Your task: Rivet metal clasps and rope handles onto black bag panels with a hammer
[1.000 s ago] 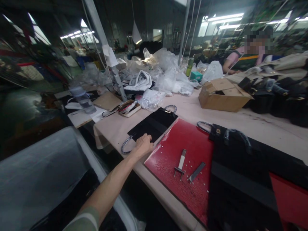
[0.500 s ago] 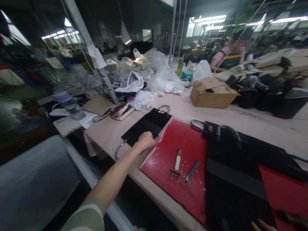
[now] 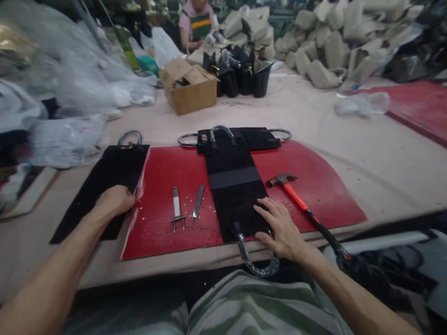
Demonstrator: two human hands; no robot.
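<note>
My left hand [image 3: 114, 200] is closed on the near right edge of a flat black bag panel [image 3: 104, 179] that lies left of the red mat [image 3: 314, 186]. My right hand [image 3: 281, 227] lies flat with fingers spread on the near end of a long black bag piece [image 3: 232, 179] stretched across the mat, just above its looped grey handle [image 3: 256, 260]. Two metal punch tools [image 3: 176, 207] and small white specks rest on the mat between my hands. A hammer with an orange grip [image 3: 296, 197] lies right of my right hand.
A cardboard box [image 3: 190, 86] and several black bags [image 3: 240, 72] stand behind the mat. Crumpled plastic bags [image 3: 70, 93] pile up at the left. Beige bags [image 3: 331, 42] are heaped at the back right. A person in an apron [image 3: 195, 23] works far behind. Another red mat [image 3: 419, 102] lies right.
The view has swung right, squaring up to the red mat. My right hand has come in and settled on the long black piece. My left hand stays on the left black panel.
</note>
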